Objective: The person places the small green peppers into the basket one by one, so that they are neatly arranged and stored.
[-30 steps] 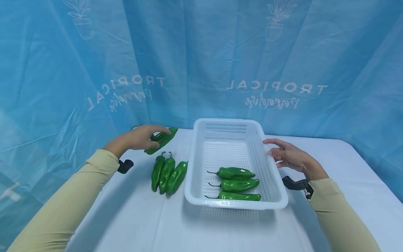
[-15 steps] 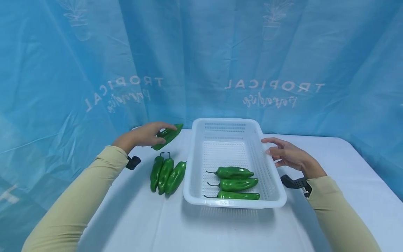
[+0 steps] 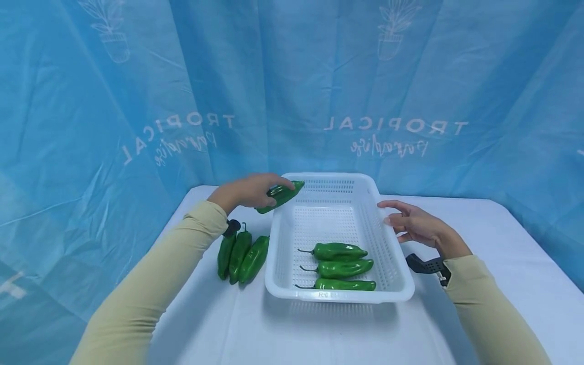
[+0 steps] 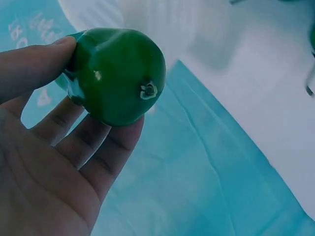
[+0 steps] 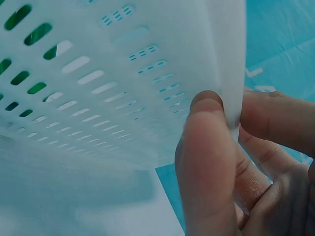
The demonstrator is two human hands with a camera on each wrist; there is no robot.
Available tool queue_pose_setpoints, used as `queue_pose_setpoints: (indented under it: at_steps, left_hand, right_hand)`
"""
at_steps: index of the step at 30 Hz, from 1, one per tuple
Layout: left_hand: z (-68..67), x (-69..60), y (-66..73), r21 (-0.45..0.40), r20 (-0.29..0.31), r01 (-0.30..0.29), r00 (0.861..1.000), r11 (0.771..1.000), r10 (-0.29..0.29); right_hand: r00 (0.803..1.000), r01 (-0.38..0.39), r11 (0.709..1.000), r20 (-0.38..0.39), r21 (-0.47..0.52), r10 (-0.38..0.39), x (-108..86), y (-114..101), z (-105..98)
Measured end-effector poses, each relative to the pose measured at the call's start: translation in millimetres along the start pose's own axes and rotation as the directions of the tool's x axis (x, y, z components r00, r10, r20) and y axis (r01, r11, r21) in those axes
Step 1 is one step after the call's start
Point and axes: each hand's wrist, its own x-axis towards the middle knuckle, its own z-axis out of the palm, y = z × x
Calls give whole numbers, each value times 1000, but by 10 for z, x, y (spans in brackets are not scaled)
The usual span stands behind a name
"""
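My left hand (image 3: 253, 190) pinches a green pepper (image 3: 285, 194) between thumb and fingers, above the far left corner of a white perforated plastic basket (image 3: 339, 295). In the left wrist view that pepper (image 4: 120, 73) shows its stem end, with a short pale stub. My right hand (image 3: 417, 225) grips the basket's right rim; in the right wrist view, thumb and fingers (image 5: 206, 162) pinch the rim's edge. Inside the basket, three green peppers (image 3: 345, 267) lie side by side near the front, long stems pointing left.
On the white tablecloth (image 3: 205, 324), left of the basket, three more green peppers (image 3: 241, 255) lie together, one partly hidden by the left wrist's black strap. Behind the table hangs a blue printed curtain (image 3: 296, 101).
The left hand has carried its pepper rightward, from above the table's far left to over the basket's far left corner. The right hand keeps its grip on the rim.
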Motion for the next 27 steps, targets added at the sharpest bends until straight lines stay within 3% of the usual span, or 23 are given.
queue_pose_setpoints:
  at_steps: [9, 16, 21, 27]
  left_hand:
    - [165, 381, 387, 16, 104, -95, 990, 995, 93]
    - [259, 497, 490, 15, 134, -134, 982, 991, 131]
    - [328, 558, 549, 3, 121, -128, 985, 992, 127]
    - [431, 680, 631, -56, 140, -77, 986, 995, 85]
  right_hand:
    - [1000, 6, 1000, -3, 2, -6, -7, 3, -4]
    - [1000, -3, 1000, -11, 11, 4, 1, 10, 12]
    - [1000, -11, 1000, -2, 8, 11, -19, -16, 14]
    - [1000, -8, 1000, -4, 15, 9, -14, -3, 8]
